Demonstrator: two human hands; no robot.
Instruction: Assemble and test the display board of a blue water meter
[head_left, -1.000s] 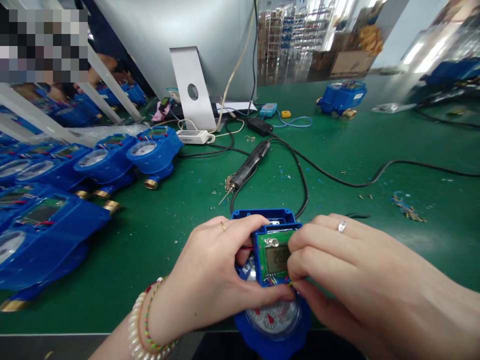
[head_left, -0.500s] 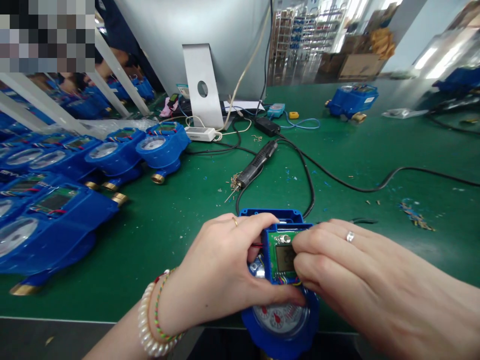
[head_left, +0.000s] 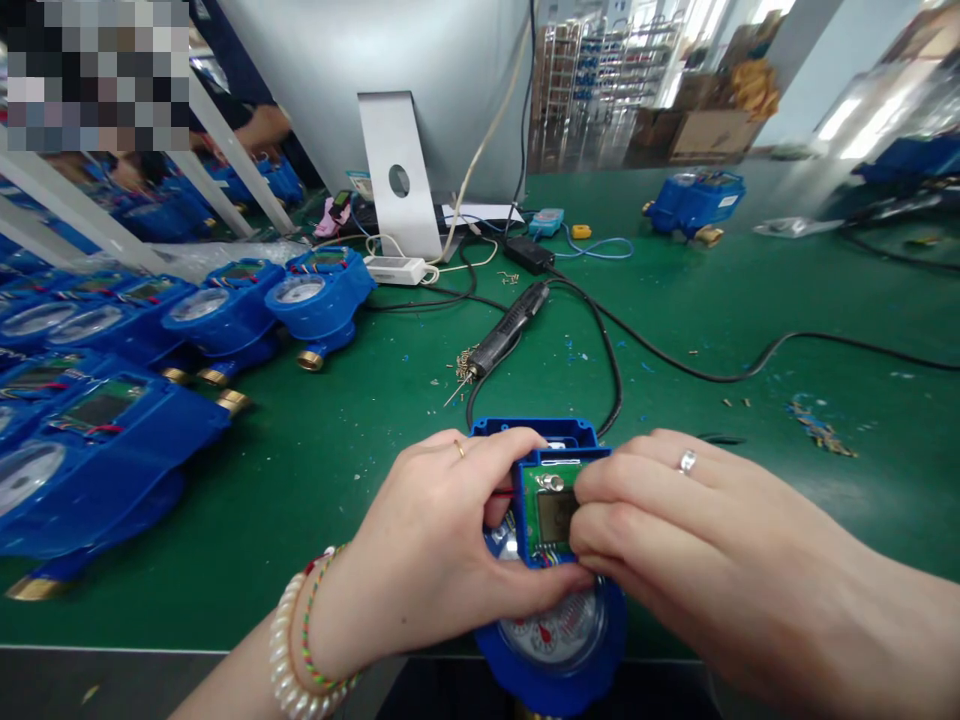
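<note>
I see my left hand and right hand both pinching a green circuit board with a grey display, seated in its blue frame atop the blue water meter, whose red-pointer dial shows just below my fingers.

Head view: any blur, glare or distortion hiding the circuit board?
Head view: circuit board sharp at centre between left hand and right hand; blue water meters stretch and soften at the left edge; bright glare top right; a pixelated patch top left.
</note>
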